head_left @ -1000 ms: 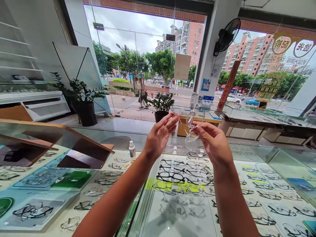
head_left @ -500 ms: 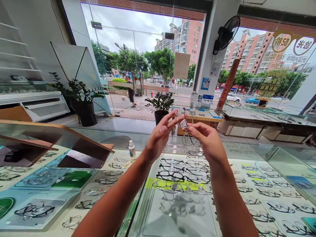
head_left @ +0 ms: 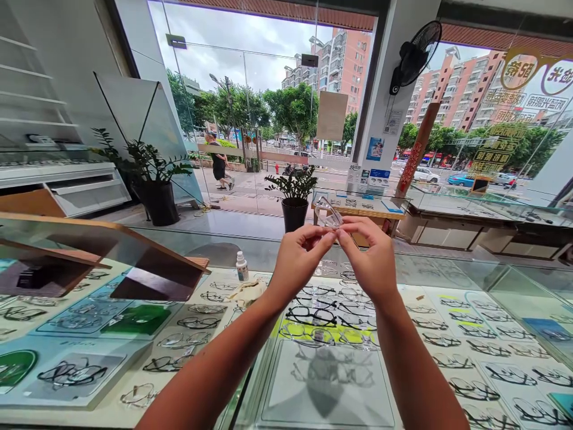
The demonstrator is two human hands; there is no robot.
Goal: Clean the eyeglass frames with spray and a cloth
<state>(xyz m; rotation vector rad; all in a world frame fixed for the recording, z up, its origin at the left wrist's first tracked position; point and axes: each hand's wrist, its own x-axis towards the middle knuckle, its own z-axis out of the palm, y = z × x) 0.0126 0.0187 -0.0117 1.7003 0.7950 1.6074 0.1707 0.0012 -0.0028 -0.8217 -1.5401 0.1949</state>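
Both my hands meet in front of me above the glass display case (head_left: 264,370). Between them is a pair of eyeglasses (head_left: 329,213) with thin frames and clear lenses, tilted, its upper part rising above my fingers. My left hand (head_left: 301,254) pinches the eyeglasses with thumb and fingertips. From the other side my right hand (head_left: 369,254) pinches them too, the two thumbs nearly touching. The fingers hide the lower part of the eyeglasses. Under the glass, below my hands, lie rows of spectacle frames (head_left: 311,315).
A small white bottle (head_left: 242,266) and a pale cloth (head_left: 247,292) are on the counter, left of my hands. Further left stands a wooden-edged tilted mirror or stand (head_left: 147,251). Beyond the counter are potted plants (head_left: 294,206), a wall fan (head_left: 416,57) and glass doors; a person (head_left: 218,162) walks outside.
My hands have come together and turned the eyeglasses, which now point up at a slant. My left fingers, stretched out before, are now curled in. The person outside has moved left.
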